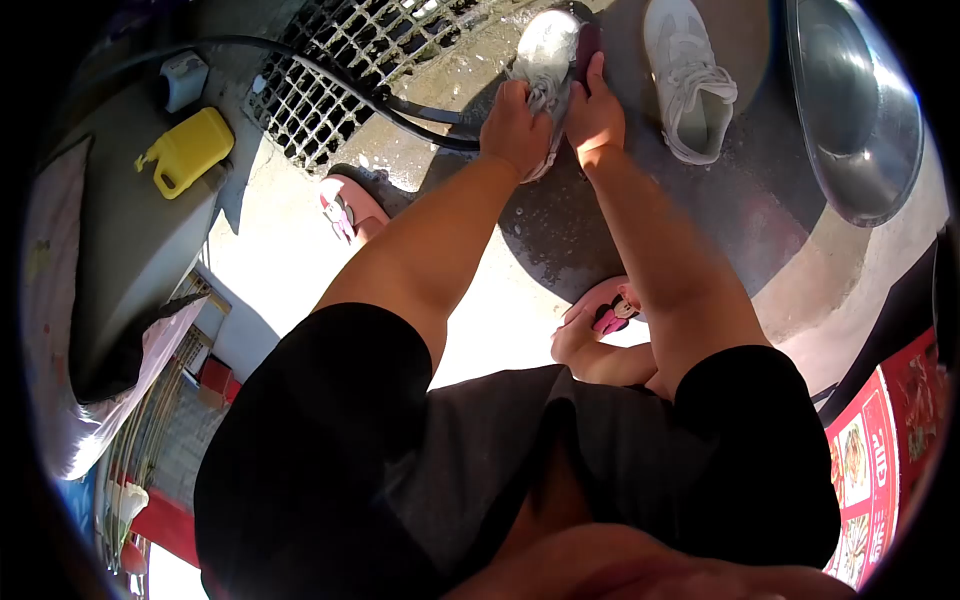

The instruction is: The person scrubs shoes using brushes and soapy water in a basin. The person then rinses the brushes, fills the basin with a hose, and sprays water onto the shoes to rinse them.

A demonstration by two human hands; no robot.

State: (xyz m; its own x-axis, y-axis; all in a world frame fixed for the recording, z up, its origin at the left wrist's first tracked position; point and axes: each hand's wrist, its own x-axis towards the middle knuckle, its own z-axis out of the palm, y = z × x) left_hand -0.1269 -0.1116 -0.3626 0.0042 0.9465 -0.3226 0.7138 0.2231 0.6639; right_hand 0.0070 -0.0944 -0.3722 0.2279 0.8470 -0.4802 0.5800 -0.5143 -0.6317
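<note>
Wet concrete (545,235), part sunlit, part shaded, lies beside the grate (292,115), which a black hose (318,70) crosses. Just right of the grate is a white shoe (546,42), gripped by the left hand (516,130), its fingers bent close together at the shoe's left side. The right hand (597,118) holds a dark red tool (588,45) at the shoe's right edge, thumb laid along it; how its other fingers sit I cannot tell. Farther right of the grate are the second shoe (684,75), then the basin (862,115); left of it, the yellow jug (198,145)
</note>
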